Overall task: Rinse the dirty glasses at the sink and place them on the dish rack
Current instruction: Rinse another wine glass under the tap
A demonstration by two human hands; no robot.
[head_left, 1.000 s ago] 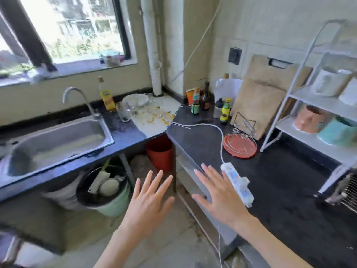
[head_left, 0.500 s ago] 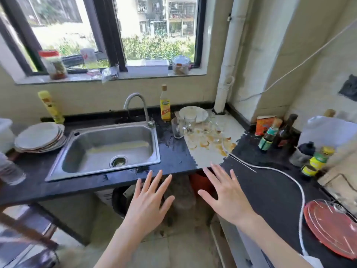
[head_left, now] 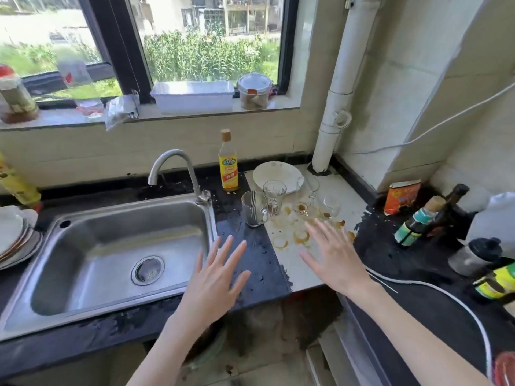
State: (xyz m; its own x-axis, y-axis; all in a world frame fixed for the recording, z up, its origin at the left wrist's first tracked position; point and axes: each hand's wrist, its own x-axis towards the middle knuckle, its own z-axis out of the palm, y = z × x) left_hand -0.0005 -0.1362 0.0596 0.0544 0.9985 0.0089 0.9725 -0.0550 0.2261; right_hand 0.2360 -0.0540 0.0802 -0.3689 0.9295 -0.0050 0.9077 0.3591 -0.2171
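Several dirty glasses stand right of the steel sink (head_left: 83, 299): a striped glass (head_left: 252, 208), a cut-glass mug (head_left: 274, 195), a tall clear mug (head_left: 306, 195) and a small glass (head_left: 329, 208) with brown dregs. Brown ring stains mark the white counter (head_left: 303, 263) around them. My left hand (head_left: 216, 277) hovers with fingers spread over the dark counter by the sink's right rim. My right hand (head_left: 334, 256) hovers with fingers spread just in front of the small glass, touching nothing. The tap (head_left: 178, 169) arches over the sink. No dish rack is in view.
A white plate (head_left: 281, 175) lies behind the glasses, a yellow-labelled bottle (head_left: 228, 162) beside it. Stacked plates (head_left: 14, 238) sit left of the sink. Sauce bottles (head_left: 429, 215) and jars crowd the right counter, crossed by a white cable (head_left: 446, 291). Containers line the windowsill (head_left: 192, 97).
The view has swung left and closer to the sink and glasses. Both hands, still spread, have moved forward over the counter, the right one nearing the small glass.
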